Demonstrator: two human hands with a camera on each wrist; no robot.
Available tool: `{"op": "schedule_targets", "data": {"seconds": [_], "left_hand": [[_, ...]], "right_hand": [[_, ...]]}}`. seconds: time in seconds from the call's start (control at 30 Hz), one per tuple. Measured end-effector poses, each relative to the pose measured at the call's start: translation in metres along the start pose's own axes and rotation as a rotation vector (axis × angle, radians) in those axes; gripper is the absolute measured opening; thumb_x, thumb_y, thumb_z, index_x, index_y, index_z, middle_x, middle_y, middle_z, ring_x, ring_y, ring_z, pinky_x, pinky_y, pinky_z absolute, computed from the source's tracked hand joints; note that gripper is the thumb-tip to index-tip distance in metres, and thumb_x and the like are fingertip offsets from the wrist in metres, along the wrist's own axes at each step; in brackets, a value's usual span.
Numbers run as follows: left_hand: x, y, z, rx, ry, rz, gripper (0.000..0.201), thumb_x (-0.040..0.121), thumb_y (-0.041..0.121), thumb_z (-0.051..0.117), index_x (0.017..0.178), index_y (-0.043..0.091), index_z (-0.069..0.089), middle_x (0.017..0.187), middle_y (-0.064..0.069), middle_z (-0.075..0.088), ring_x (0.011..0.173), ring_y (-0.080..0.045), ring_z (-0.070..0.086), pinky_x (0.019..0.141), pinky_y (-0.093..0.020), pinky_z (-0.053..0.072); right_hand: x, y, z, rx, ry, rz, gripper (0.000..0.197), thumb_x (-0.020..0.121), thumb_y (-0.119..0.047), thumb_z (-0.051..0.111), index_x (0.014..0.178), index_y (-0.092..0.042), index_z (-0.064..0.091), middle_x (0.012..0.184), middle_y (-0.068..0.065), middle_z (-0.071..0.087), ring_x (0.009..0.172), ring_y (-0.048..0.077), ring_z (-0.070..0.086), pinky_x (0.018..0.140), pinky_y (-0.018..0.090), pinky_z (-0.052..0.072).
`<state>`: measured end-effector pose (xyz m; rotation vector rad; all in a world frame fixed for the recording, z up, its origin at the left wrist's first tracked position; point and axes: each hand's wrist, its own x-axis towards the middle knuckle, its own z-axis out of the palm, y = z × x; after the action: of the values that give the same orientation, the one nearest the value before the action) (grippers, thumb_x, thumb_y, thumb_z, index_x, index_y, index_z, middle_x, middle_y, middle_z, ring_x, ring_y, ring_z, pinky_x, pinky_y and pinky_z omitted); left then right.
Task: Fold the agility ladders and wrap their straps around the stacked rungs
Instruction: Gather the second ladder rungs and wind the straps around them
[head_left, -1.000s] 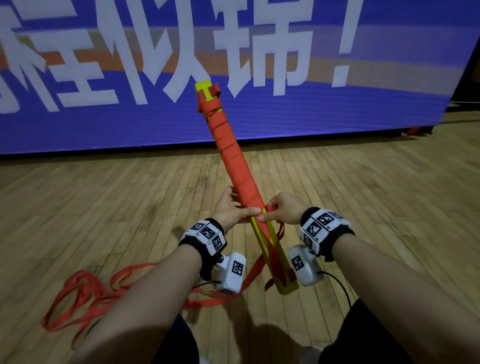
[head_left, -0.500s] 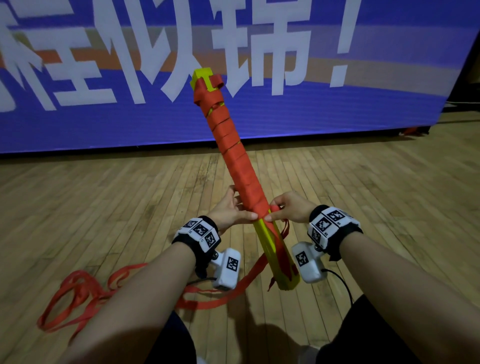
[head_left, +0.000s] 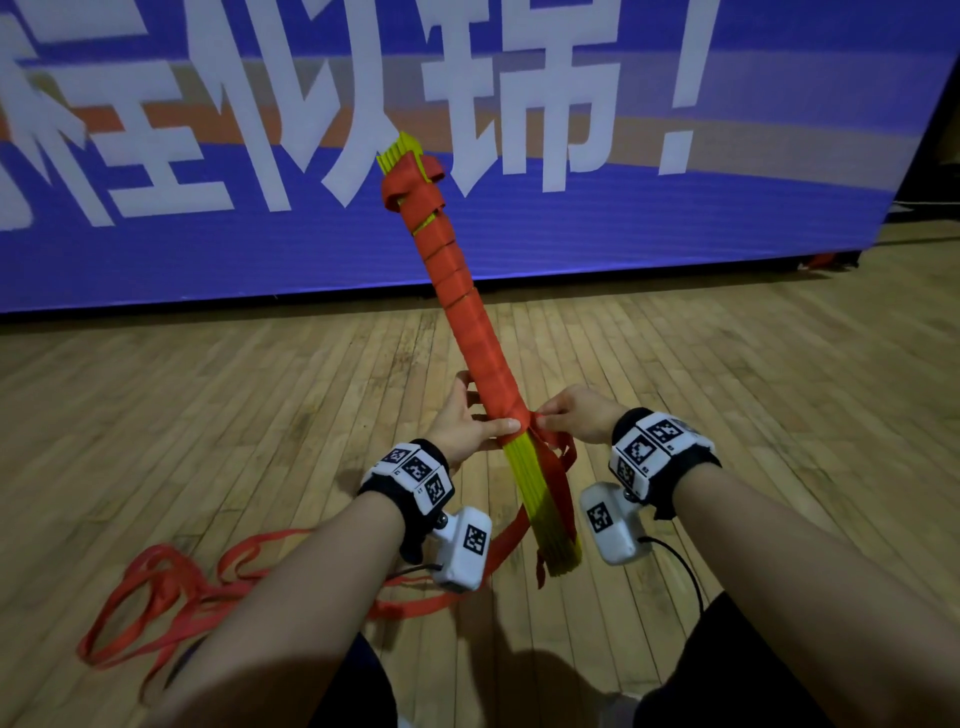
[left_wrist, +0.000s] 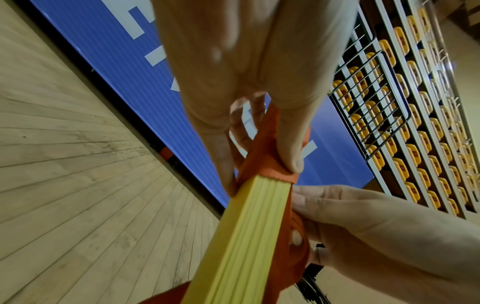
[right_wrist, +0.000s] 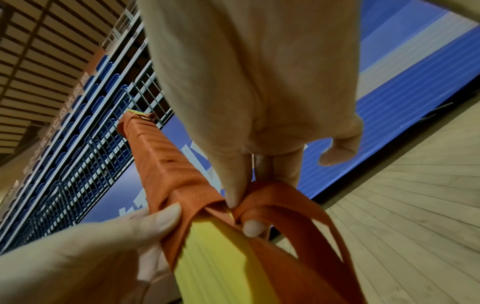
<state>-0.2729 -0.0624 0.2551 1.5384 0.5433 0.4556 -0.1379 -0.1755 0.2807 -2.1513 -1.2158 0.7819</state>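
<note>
A stack of yellow rungs (head_left: 540, 499) is held tilted up and away from me, its upper two thirds bound in red strap wraps (head_left: 467, 322). My left hand (head_left: 470, 418) grips the stack at the lowest wrap, thumb across the strap (left_wrist: 270, 162). My right hand (head_left: 566, 418) pinches a loop of red strap (right_wrist: 275, 197) against the right side of the rungs (right_wrist: 215, 257). Loose strap (head_left: 171, 597) trails down from the stack to the floor at my left.
Wooden plank floor (head_left: 727, 389) all around. A big blue banner wall (head_left: 571, 234) with white characters stands ahead. The wrist views show railings and rows of stadium seats (left_wrist: 420, 131) above. My dark-clothed knees are at the bottom edge.
The bundle's far end has tipped higher and turned slightly; both hands have stayed at the lowest wrap, the right still working the strap loop.
</note>
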Motion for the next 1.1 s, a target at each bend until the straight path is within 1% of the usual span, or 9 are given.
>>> {"op": "schedule_targets", "data": {"seconds": [0.17, 0.33, 0.43, 0.6, 0.67, 0.73, 0.83, 0.97, 1.1], "left_hand": [[0.003, 0.0, 0.001, -0.014, 0.055, 0.042, 0.067, 0.077, -0.005, 0.073, 0.119, 0.025, 0.03, 0.104, -0.003, 0.057, 0.089, -0.012, 0.062, 0.071, -0.032, 0.057], [0.006, 0.0, 0.0, 0.007, 0.077, 0.071, 0.065, 0.072, -0.002, 0.078, 0.114, 0.021, 0.035, 0.111, -0.016, 0.06, 0.088, -0.025, 0.068, 0.069, -0.036, 0.06], [0.006, 0.0, 0.001, 0.047, 0.098, 0.094, 0.069, 0.069, 0.001, 0.082, 0.118, 0.02, 0.036, 0.114, -0.018, 0.059, 0.09, -0.03, 0.069, 0.07, -0.04, 0.06], [0.007, 0.003, -0.002, 0.004, 0.07, 0.059, 0.068, 0.071, 0.001, 0.079, 0.123, 0.02, 0.039, 0.119, -0.016, 0.059, 0.096, -0.027, 0.067, 0.072, -0.036, 0.059], [0.007, 0.005, -0.006, -0.039, 0.01, 0.005, 0.07, 0.075, -0.003, 0.075, 0.133, 0.015, 0.039, 0.12, -0.011, 0.06, 0.094, -0.019, 0.067, 0.069, -0.028, 0.058], [0.007, 0.005, -0.009, -0.072, -0.049, -0.037, 0.076, 0.077, -0.009, 0.07, 0.141, 0.013, 0.036, 0.117, -0.005, 0.061, 0.092, -0.014, 0.067, 0.071, -0.028, 0.058], [0.007, 0.006, -0.011, -0.105, -0.105, -0.062, 0.079, 0.079, -0.015, 0.063, 0.145, 0.015, 0.032, 0.111, -0.007, 0.062, 0.095, -0.017, 0.066, 0.082, -0.035, 0.057], [0.004, 0.008, -0.011, -0.102, -0.145, -0.06, 0.07, 0.084, -0.01, 0.061, 0.139, 0.022, 0.032, 0.104, -0.009, 0.066, 0.093, -0.018, 0.066, 0.079, -0.032, 0.054], [0.002, 0.004, -0.01, -0.084, -0.178, -0.07, 0.07, 0.085, -0.011, 0.059, 0.136, 0.027, 0.028, 0.105, -0.011, 0.067, 0.094, -0.021, 0.067, 0.075, -0.03, 0.054]], "right_hand": [[-0.001, 0.0, 0.001, 0.021, 0.011, -0.053, 0.018, 0.095, -0.012, 0.054, 0.102, -0.009, 0.071, 0.07, -0.003, 0.063, 0.066, 0.002, 0.058, 0.062, 0.008, 0.042], [-0.001, -0.004, 0.003, 0.028, -0.042, -0.061, 0.007, 0.087, -0.016, 0.066, 0.081, -0.014, 0.069, 0.07, -0.004, 0.063, 0.069, 0.004, 0.058, 0.071, 0.016, 0.043], [0.0, -0.005, 0.008, 0.003, -0.049, -0.055, 0.025, 0.082, -0.028, 0.073, 0.092, -0.006, 0.071, 0.076, -0.001, 0.065, 0.076, 0.008, 0.06, 0.072, 0.017, 0.046], [0.008, 0.001, 0.016, -0.086, 0.14, -0.054, 0.022, 0.076, -0.038, 0.076, 0.075, -0.017, 0.07, 0.065, -0.006, 0.065, 0.064, 0.007, 0.06, 0.081, 0.037, 0.049], [0.006, 0.002, 0.014, -0.028, 0.14, -0.061, 0.024, 0.077, -0.034, 0.076, 0.076, -0.011, 0.07, 0.064, -0.005, 0.064, 0.063, 0.008, 0.059, 0.075, 0.029, 0.049], [0.002, 0.002, 0.01, 0.046, 0.118, -0.074, 0.026, 0.08, -0.025, 0.075, 0.08, 0.0, 0.068, 0.064, -0.001, 0.062, 0.061, 0.01, 0.057, 0.064, 0.019, 0.047], [0.001, 0.005, 0.006, 0.157, 0.082, -0.084, 0.03, 0.082, -0.017, 0.072, 0.091, 0.011, 0.067, 0.069, 0.004, 0.063, 0.065, 0.013, 0.057, 0.071, 0.026, 0.05], [0.0, 0.004, 0.007, 0.217, 0.071, -0.075, 0.026, 0.084, -0.016, 0.071, 0.098, 0.005, 0.07, 0.085, 0.014, 0.068, 0.075, 0.015, 0.06, 0.083, 0.031, 0.051], [0.0, 0.007, 0.009, 0.221, 0.047, -0.067, 0.02, 0.083, -0.013, 0.071, 0.096, 0.002, 0.071, 0.088, 0.014, 0.071, 0.077, 0.016, 0.064, 0.079, 0.026, 0.054]]}}
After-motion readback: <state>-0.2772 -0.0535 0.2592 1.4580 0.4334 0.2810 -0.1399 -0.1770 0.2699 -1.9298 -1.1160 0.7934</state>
